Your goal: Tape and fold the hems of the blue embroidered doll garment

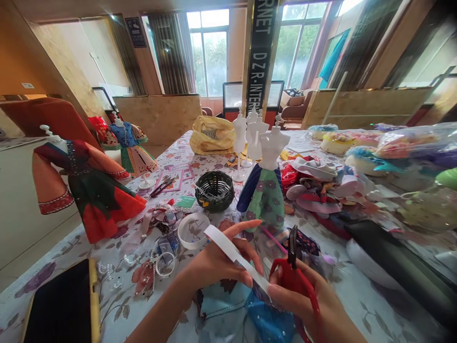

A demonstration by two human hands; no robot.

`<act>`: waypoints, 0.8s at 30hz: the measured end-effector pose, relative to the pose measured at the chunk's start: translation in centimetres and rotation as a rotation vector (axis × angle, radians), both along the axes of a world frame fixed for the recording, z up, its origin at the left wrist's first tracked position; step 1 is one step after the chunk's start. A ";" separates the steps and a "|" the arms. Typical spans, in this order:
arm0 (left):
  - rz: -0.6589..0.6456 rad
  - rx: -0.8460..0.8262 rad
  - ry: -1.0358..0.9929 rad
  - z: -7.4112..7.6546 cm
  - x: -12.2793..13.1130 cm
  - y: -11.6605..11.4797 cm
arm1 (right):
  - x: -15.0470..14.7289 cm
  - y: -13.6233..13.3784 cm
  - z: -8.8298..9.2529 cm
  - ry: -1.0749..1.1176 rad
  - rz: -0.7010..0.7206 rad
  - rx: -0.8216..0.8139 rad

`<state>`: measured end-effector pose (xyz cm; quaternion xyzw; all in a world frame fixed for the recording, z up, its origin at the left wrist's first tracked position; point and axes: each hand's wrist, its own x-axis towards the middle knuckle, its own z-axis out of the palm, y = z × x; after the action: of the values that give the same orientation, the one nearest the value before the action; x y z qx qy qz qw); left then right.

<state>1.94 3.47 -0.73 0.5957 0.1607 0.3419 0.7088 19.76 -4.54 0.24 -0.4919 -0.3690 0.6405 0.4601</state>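
The left hand point(221, 259) was curled about a strip of white tape point(233, 252), thumb and fingers pinching it so that the strip ran slanting from above the forefinger down toward the other hand. The right hand point(314, 305) met the strip's lower end with its fingertips and at the same time gripped red-handled scissors point(294, 267), the dark blades pointing up and nearly closed. Under both hands lay blue cloth point(246, 309). Just beyond the left hand sat a roll of white tape point(193, 231), and farther off a dark woven basket point(214, 190). Ahead of the scissors stood a white mannequin in a floral skirt point(266, 190). Far to the left a doll dress in red and green point(89, 190) stood on the flowered tablecloth point(357, 295), with a dark phone point(60, 309) at the near left edge.
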 end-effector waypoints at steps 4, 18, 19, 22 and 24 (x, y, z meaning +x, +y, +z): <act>-0.020 0.049 0.029 0.2 -0.1 0.2 | 0.0 0.0 0.2 0.001 0.068 0.000; -0.068 0.056 0.172 0.4 -1.5 0.5 | 0.3 -0.5 0.5 -0.013 0.214 -0.045; -0.093 0.025 0.176 0.3 -1.7 0.5 | 0.3 -0.5 0.5 -0.025 0.231 -0.041; -0.152 -0.061 0.186 0.1 -1.9 0.7 | 0.3 -0.6 0.8 -0.075 0.262 -0.017; -0.166 -0.104 0.174 0.1 -2.0 0.7 | 0.1 -0.6 0.9 -0.065 0.278 -0.016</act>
<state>-0.08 4.21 -0.62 0.5970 0.1891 0.2201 0.7479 19.89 -5.10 1.17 -0.4603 -0.4432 0.6845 0.3508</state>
